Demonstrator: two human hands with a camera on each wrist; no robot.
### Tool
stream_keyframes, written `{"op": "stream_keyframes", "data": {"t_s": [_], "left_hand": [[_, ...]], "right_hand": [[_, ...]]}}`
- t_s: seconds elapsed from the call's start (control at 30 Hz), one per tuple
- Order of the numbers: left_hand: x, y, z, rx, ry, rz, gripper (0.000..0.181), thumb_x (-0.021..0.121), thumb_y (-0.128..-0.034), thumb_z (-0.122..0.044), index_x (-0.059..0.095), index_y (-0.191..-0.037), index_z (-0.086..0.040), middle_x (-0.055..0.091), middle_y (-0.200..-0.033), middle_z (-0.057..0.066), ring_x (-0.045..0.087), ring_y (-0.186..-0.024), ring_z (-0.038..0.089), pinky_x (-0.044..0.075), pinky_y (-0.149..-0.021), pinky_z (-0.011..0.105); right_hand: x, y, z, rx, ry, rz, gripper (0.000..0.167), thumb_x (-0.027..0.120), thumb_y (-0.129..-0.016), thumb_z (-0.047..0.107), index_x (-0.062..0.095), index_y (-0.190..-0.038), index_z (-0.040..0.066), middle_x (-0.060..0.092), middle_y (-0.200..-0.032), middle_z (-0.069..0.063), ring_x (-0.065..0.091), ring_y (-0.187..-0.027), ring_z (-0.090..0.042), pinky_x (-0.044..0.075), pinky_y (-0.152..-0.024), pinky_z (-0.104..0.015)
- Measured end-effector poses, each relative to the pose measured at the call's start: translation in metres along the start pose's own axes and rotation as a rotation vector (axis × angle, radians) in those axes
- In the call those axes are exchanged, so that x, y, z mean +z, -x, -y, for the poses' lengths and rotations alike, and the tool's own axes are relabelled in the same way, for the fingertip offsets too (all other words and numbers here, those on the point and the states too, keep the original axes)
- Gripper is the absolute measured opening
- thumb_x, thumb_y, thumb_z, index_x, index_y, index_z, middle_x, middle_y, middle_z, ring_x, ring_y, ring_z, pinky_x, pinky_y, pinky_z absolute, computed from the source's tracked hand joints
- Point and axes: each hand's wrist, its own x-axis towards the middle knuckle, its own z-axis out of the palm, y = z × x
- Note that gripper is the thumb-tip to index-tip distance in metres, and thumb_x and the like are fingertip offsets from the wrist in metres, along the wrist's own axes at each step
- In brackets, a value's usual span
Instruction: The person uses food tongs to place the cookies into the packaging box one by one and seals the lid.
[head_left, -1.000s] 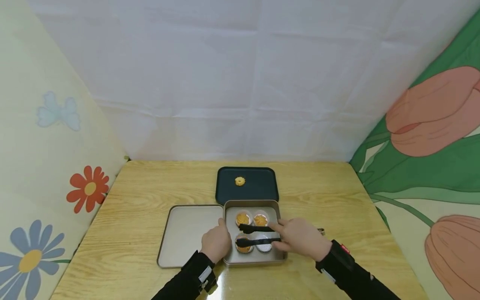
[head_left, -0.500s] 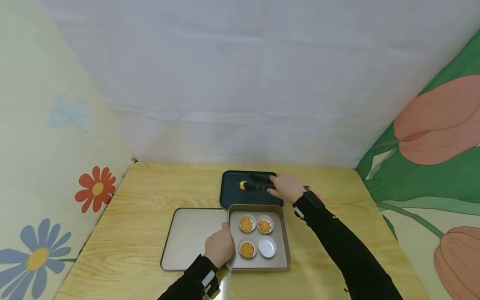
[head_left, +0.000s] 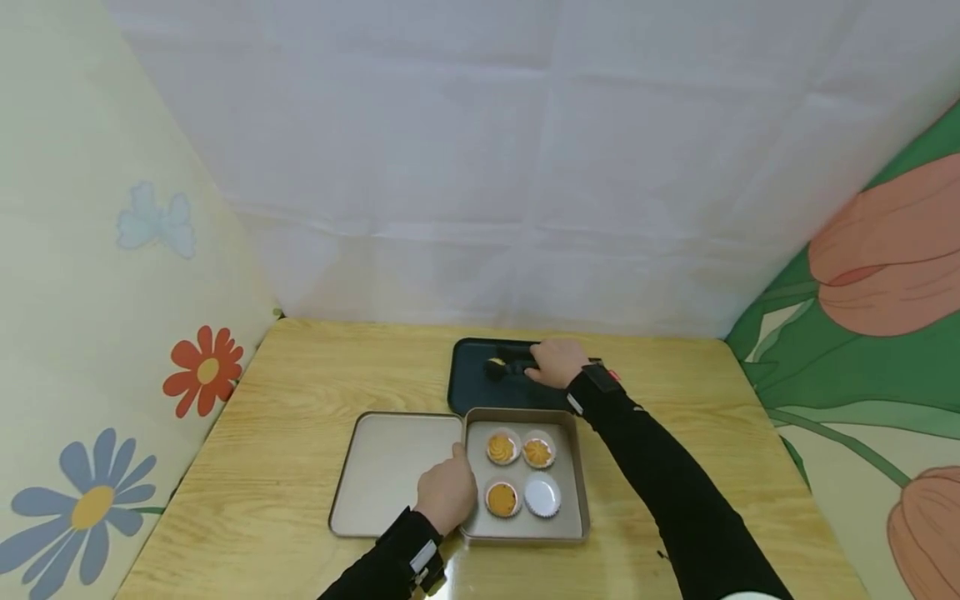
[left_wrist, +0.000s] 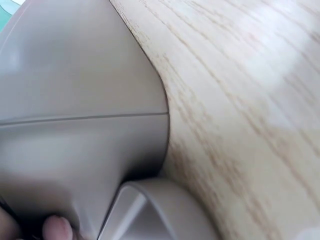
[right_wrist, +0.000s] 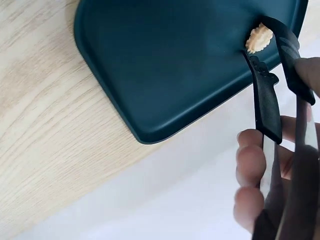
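Observation:
My right hand (head_left: pixel 558 362) grips black-tipped tongs (right_wrist: pixel 267 100) over the dark tray (head_left: pixel 468 392). Between the tong tips lies a small cookie (right_wrist: pixel 259 38) on that tray. At the left wall of the square metal tin (head_left: pixel 581 492), my left hand (head_left: pixel 447 492) holds the edge, its fingertips (left_wrist: pixel 57 229) against the metal in the left wrist view. Inside the tin stand paper cups: two hold swirled cookies (head_left: pixel 502 447), one holds a flat round cookie (head_left: pixel 502 499), and the front right white cup (head_left: pixel 542 495) is empty.
A flat metal lid (head_left: pixel 390 471) lies left of the tin, beside my left hand. The dark tray sits just behind the tin on the wooden table (head_left: pixel 300 375). A white cloth (head_left: pixel 450 167) hangs behind, with patterned cloths at both sides.
My right hand has moved with the tongs from above the tin to the dark tray, and the tips now stand around the cookie. The left hand has stayed at the tin's edge.

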Motion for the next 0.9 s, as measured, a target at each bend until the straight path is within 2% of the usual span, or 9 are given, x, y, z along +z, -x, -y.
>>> {"op": "stream_keyframes", "data": {"t_s": [0.3, 0.47, 0.6, 0.73, 0.9], "left_hand": [[-0.004, 0.001, -0.002, 0.003, 0.007, 0.002, 0.038, 0.054, -0.0826, -0.011, 0.047, -0.115, 0.008, 0.053, -0.058, 0.012, 0.054, -0.049, 0.027, 0.042, -0.046, 0.042], [-0.004, 0.001, -0.001, -0.007, 0.015, 0.009, 0.037, 0.054, -0.0825, -0.011, 0.047, -0.114, 0.007, 0.054, -0.06, 0.013, 0.055, -0.052, 0.028, 0.043, -0.047, 0.043], [-0.005, 0.001, 0.0, -0.015, 0.013, 0.028, 0.038, 0.053, -0.0828, -0.012, 0.046, -0.115, 0.007, 0.056, -0.063, 0.014, 0.056, -0.054, 0.029, 0.044, -0.049, 0.043], [-0.004, 0.0, 0.001, -0.016, 0.007, 0.043, 0.041, 0.053, -0.0834, -0.012, 0.046, -0.118, 0.008, 0.056, -0.063, 0.014, 0.056, -0.054, 0.028, 0.044, -0.049, 0.043], [-0.005, -0.001, 0.002, -0.01, 0.005, 0.028, 0.037, 0.053, -0.0831, -0.012, 0.046, -0.114, 0.007, 0.055, -0.063, 0.014, 0.056, -0.054, 0.029, 0.043, -0.048, 0.043]], "right_hand": [[0.004, 0.003, 0.002, -0.043, 0.106, -0.049, 0.024, 0.059, -0.087, 0.037, 0.063, -0.086, 0.013, 0.05, -0.064, 0.0, 0.047, -0.055, -0.015, 0.039, -0.055, -0.032], [0.007, 0.008, 0.0, -0.049, 0.039, -0.051, 0.022, 0.059, -0.088, 0.033, 0.06, -0.082, 0.012, 0.049, -0.064, 0.0, 0.043, -0.053, -0.014, 0.036, -0.054, -0.031], [0.007, 0.015, -0.002, -0.048, -0.011, -0.037, 0.022, 0.057, -0.089, 0.032, 0.06, -0.088, 0.01, 0.051, -0.069, -0.003, 0.045, -0.056, -0.016, 0.036, -0.056, -0.032], [-0.002, 0.03, -0.005, -0.038, -0.085, -0.07, 0.028, 0.056, -0.09, 0.031, 0.062, -0.103, 0.007, 0.059, -0.081, -0.008, 0.055, -0.067, -0.021, 0.043, -0.063, -0.035], [-0.02, 0.069, -0.006, -0.009, -0.155, -0.168, 0.042, 0.058, -0.088, 0.032, 0.058, -0.119, 0.004, 0.063, -0.094, -0.013, 0.06, -0.075, -0.025, 0.047, -0.069, -0.037]]}}
